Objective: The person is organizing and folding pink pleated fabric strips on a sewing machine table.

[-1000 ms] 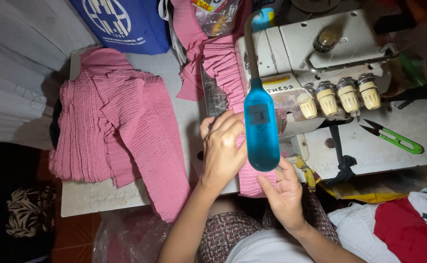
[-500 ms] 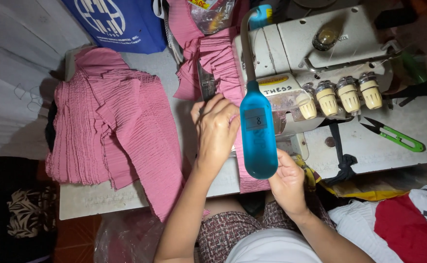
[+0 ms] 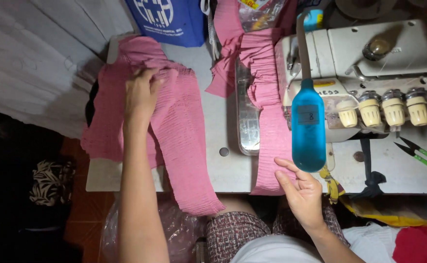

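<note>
Your single view: head camera, worn on you, looking almost straight down over sewing table [image 3: 233, 165]. Close range, arm's reach. Table edge nearest you sits low in frame, far edge at top. Your left hand [image 3: 141, 95] enters from bottom left, right hand [image 3: 299, 187] from bottom right. Sewing machine [image 3: 369, 73] fills upper right; floor shows at left. No second view to overlap.

We see the left hand [image 3: 141, 93] resting on the pink pleated stack [image 3: 174, 122] at the table's [image 3: 233, 168] left edge; the right hand [image 3: 301, 192] touches the pink strip [image 3: 272, 146] at the front edge.
</note>
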